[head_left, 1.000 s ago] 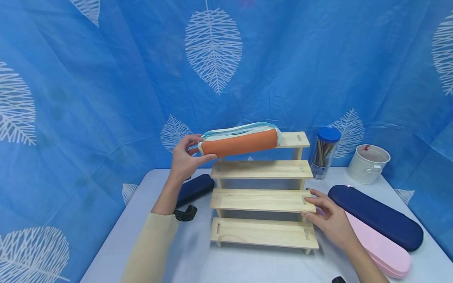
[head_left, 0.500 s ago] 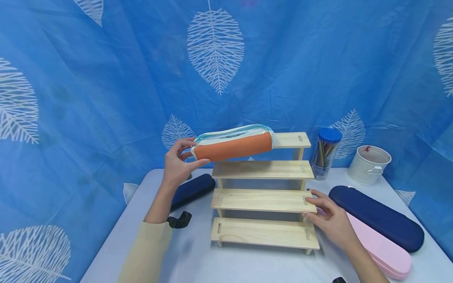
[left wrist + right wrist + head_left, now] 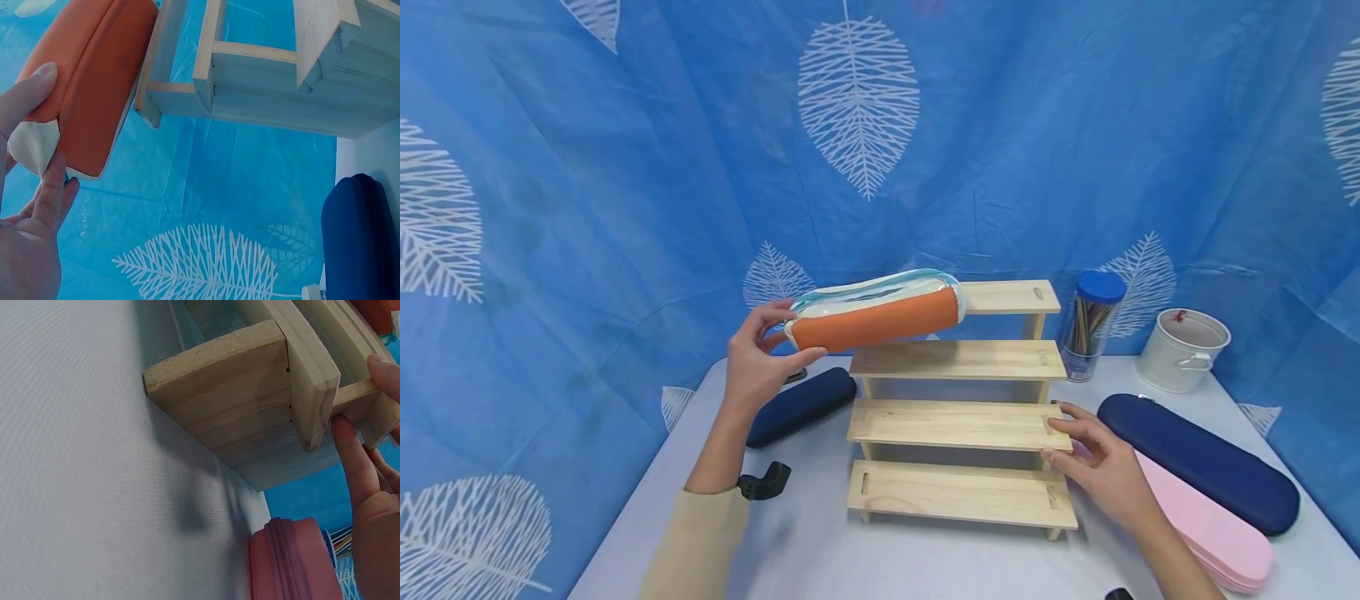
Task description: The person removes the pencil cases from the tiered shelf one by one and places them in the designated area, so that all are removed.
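Observation:
My left hand (image 3: pixel 760 358) grips the left end of an orange pencil case (image 3: pixel 880 321) with a clear top and teal zip edging. Thumb and fingers pinch that end in the left wrist view, where the orange case (image 3: pixel 94 87) is tilted beside the wooden rack. In the head view it hangs before the left part of the top tier of the four-step wooden rack (image 3: pixel 958 423). My right hand (image 3: pixel 1097 462) holds the right end of the rack's third tier from the top, thumb and fingers around the board (image 3: pixel 303 375) in the right wrist view.
A navy case (image 3: pixel 805 406) lies left of the rack. To the right are another navy case (image 3: pixel 1198 462), a pink case (image 3: pixel 1202 521), a blue-lidded jar of sticks (image 3: pixel 1088 325) and a white bucket (image 3: pixel 1180 350). A blue leaf-print curtain (image 3: pixel 970 150) hangs behind the table.
My left hand has moved left and slightly down with the orange pencil case, baring more of the top tier. The right hand keeps its hold on the rack.

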The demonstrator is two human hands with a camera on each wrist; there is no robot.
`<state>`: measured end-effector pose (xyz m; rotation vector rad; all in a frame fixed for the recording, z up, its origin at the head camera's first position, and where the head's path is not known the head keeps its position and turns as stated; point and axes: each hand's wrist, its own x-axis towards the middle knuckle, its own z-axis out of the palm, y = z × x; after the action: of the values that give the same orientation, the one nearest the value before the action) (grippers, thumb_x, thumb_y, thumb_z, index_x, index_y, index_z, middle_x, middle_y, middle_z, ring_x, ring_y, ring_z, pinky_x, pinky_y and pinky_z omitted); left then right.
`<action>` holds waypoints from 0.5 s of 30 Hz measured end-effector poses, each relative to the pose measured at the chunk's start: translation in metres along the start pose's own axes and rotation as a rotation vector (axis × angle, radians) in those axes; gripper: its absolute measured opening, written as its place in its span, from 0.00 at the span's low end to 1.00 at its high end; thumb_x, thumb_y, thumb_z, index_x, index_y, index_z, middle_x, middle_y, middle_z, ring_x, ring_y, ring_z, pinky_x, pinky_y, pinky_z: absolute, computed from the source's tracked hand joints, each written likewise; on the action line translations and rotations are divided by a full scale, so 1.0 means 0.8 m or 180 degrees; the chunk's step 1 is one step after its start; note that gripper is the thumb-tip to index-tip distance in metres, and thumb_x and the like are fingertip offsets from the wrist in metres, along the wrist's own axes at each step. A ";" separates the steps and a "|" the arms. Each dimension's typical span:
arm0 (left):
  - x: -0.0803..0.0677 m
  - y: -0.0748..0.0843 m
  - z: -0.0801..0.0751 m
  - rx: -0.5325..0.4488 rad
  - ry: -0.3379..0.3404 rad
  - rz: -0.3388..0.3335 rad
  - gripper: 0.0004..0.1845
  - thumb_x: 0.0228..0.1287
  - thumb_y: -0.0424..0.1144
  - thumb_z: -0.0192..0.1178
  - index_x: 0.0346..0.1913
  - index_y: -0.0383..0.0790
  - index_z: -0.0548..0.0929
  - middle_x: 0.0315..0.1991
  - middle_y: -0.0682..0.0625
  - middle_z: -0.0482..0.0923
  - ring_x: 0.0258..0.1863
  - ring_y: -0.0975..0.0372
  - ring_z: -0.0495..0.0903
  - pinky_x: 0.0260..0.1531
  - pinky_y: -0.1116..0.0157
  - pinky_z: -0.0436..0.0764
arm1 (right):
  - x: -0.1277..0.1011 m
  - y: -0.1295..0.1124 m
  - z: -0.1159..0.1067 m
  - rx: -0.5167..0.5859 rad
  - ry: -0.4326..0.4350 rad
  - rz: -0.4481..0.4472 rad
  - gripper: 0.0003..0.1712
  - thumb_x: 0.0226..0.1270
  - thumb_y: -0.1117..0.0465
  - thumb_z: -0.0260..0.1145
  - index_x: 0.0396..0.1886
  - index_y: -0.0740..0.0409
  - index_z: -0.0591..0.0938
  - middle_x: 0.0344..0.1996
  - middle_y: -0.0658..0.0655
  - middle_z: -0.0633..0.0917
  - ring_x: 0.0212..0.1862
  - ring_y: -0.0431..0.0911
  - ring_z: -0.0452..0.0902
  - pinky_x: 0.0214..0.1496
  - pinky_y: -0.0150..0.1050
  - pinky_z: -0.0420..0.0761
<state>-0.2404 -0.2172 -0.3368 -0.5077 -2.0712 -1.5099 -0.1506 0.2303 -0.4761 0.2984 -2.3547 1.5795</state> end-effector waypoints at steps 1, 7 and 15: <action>-0.002 0.000 -0.002 -0.0013 -0.0001 -0.0006 0.28 0.44 0.38 0.78 0.50 0.40 0.79 0.59 0.55 0.74 0.57 0.59 0.74 0.45 0.66 0.80 | 0.000 0.000 0.000 0.0008 0.0008 0.0004 0.26 0.55 0.63 0.75 0.55 0.58 0.81 0.65 0.58 0.70 0.63 0.37 0.66 0.55 0.21 0.68; -0.012 0.003 -0.015 -0.0047 0.0047 -0.0069 0.27 0.46 0.32 0.77 0.51 0.36 0.78 0.61 0.50 0.72 0.59 0.58 0.72 0.47 0.68 0.79 | -0.002 0.001 0.000 0.0003 0.0008 0.0023 0.26 0.55 0.63 0.75 0.56 0.58 0.81 0.65 0.58 0.70 0.63 0.36 0.65 0.55 0.20 0.68; -0.029 0.030 -0.031 0.0124 0.0190 -0.0234 0.28 0.46 0.29 0.75 0.53 0.30 0.76 0.61 0.44 0.72 0.60 0.54 0.72 0.47 0.71 0.77 | 0.000 0.001 -0.001 -0.0044 -0.0013 0.0061 0.26 0.56 0.61 0.75 0.56 0.57 0.81 0.65 0.58 0.70 0.65 0.41 0.65 0.55 0.20 0.67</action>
<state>-0.2038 -0.2331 -0.3270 -0.3709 -2.0894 -1.5045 -0.1506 0.2315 -0.4765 0.2770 -2.3776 1.5720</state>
